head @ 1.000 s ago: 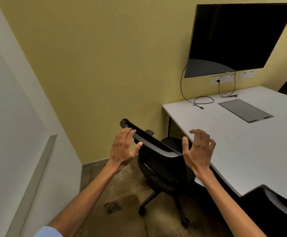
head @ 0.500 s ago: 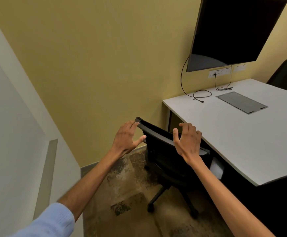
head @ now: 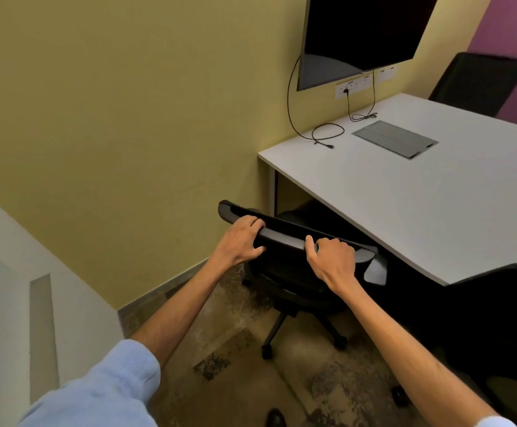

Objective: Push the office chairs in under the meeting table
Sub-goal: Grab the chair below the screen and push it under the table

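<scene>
Both hands, left hand [head: 241, 241] and right hand [head: 332, 259], clamp the chair's top rail [head: 285, 234], steering it squarely toward the table's [head: 405, 195] near edge.

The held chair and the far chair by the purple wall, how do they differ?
The held chair has both hands on its backrest; the far chair is untouched. The held one shows its wheeled base; the table hides the far one's. Both are black.
</scene>
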Motion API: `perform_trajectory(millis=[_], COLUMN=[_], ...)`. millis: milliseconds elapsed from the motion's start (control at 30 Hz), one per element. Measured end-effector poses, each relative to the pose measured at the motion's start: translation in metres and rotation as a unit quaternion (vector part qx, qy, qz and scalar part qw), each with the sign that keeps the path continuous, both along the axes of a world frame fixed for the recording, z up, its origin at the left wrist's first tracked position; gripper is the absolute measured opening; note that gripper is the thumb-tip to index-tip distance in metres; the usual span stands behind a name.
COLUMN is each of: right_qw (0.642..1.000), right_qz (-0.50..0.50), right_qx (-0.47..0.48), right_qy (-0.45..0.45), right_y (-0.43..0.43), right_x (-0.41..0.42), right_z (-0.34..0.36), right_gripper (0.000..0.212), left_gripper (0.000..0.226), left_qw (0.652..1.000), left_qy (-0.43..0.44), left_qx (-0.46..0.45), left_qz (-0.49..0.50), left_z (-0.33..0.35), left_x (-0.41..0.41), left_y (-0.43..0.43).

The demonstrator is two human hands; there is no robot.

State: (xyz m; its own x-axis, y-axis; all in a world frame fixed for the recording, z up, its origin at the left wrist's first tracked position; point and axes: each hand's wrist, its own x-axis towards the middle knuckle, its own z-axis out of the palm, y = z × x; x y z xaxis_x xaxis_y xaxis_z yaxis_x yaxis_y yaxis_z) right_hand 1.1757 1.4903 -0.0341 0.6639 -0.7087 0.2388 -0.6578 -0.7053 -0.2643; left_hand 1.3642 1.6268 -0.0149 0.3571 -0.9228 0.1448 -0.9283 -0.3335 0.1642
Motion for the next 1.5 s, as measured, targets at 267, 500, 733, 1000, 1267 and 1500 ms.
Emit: perform_trajectory(millis=[267,500,733,1000,1267,1500], right_qw=[0.997,0.994,0.99,0.979,0.961,0.952], right_qz=[-0.073,-0.103,-0.139,-0.203,-0.273,-0.305], right_qx=[-0.002,-0.001,0.005,-0.009,-0.018,0.002], right_qy=[0.032,0.018,0.02,0.025,0.035,0.032], right_y=[0.002,0.0,-0.007,-0.02,-0.028,-0.059], right_x=[0.017,0.044,0.095,0.144,0.228,0.264], right_z=[-0.009,-0.008,-0.011,-0.014,-0.006,-0.009], right_gripper=[0.06,0.057,0.058,0.058,0.058,0.059], left_gripper=[0.024,0.038,0.014,0.022,0.022,0.021], left_qw=[0.993,0.981,0.97,0.955,0.936,0.931], left_qy=[-0.067,-0.138,-0.156,-0.149,-0.163,-0.156], left_qx=[0.095,0.064,0.066,0.095,0.08,0.061], left_qz=[-0.026,-0.121,-0.174,-0.24,-0.3,-0.323], left_z=[-0.008,-0.019,-0.03,-0.028,-0.027,-0.034], left_x=[0.057,0.104,0.165,0.217,0.305,0.34], left_y=[-0.032,-0.057,-0.089,-0.128,-0.168,-0.219])
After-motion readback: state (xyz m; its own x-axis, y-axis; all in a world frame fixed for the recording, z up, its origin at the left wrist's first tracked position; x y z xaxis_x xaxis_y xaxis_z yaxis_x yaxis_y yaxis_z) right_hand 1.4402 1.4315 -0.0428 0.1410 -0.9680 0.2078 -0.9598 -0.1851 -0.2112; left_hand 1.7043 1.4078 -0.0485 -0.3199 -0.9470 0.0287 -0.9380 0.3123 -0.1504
